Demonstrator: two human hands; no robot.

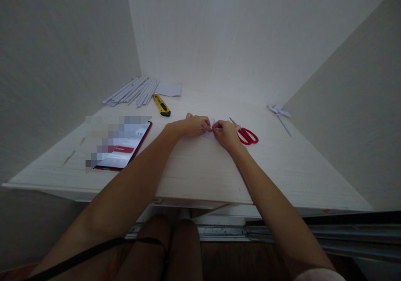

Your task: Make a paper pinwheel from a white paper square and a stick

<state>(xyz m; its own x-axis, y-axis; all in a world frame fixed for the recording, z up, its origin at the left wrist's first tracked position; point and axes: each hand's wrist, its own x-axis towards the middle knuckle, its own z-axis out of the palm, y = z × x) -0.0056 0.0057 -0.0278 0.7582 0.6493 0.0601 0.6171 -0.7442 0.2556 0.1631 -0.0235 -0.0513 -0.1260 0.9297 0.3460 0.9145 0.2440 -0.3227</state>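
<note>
A small white folded piece of paper [211,127] is pinched between both hands at the middle of the pale wood-grain counter [194,168]. The left hand [193,126] is closed on its left edge with fingertips drawn together, and the right hand [226,133] is closed on its right edge in the same way; the two hands nearly touch over the paper. The paper appears to be pressed flat against the counter, though most of it is hidden by the fingers.

Just right of the right hand, red-handled scissors [247,134] are laid with the blades pointing far-left. Farther right, a small white paper pinwheel on a stick [280,113] is seen. To the left, a phone with a red case [124,149] is laid face up. At the far left, a yellow utility knife [161,105], a bundle of rolled white paper sticks [133,91] and a flat white paper sheet [169,90] are gathered.
</note>
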